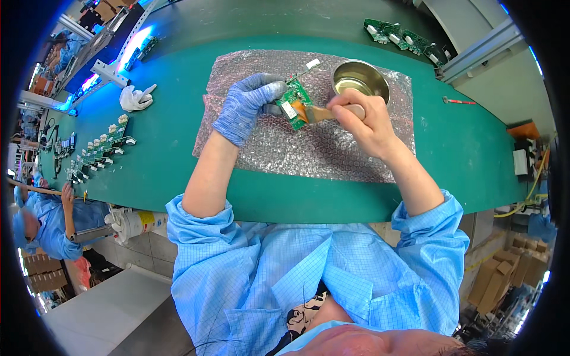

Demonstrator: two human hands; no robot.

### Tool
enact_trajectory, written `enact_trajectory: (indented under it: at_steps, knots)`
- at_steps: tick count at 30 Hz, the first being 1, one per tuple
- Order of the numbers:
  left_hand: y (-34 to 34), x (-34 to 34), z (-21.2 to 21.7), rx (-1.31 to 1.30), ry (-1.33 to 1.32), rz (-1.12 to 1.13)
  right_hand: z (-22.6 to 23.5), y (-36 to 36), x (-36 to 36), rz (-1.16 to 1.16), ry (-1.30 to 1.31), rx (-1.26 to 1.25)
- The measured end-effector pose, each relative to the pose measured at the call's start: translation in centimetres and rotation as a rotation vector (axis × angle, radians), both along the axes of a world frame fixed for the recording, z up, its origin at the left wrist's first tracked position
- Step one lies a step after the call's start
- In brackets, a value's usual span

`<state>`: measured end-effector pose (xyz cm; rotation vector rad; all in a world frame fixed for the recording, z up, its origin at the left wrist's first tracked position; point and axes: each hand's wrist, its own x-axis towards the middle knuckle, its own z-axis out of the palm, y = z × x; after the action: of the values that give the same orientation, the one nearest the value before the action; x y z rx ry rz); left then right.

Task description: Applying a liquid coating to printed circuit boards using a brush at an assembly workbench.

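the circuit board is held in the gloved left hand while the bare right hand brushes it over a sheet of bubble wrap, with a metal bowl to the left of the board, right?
Nearly. The head view shows the metal bowl to the right of the circuit board, not the left. The rest holds: gloved left hand holds the board, bare right hand works the brush, over bubble wrap.

Gloved left hand (246,107) grips circuit board (295,102); bare right hand (362,121) applies brush (314,114) beside metal bowl (360,77).

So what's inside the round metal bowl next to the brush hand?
The metal bowl shows a shiny, yellowish bottom, possibly a thin layer of liquid; no solid objects visible. Its near rim is partly covered by the right hand holding the brush.
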<state>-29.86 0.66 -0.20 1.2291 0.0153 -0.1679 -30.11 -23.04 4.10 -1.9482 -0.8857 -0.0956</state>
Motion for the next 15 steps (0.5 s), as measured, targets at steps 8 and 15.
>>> enact_trajectory:
  at_steps: [8, 15]
  knots:
    - [-0.1, 0.3, -0.3, 0.001, 0.004, -0.021, 0.2, -1.9, 0.1, -0.183, 0.247, 0.257]
    - [0.2, 0.2, 0.1, -0.037, -0.012, 0.006, -1.2, -2.5, -1.2, -0.078, 0.371, 0.202]
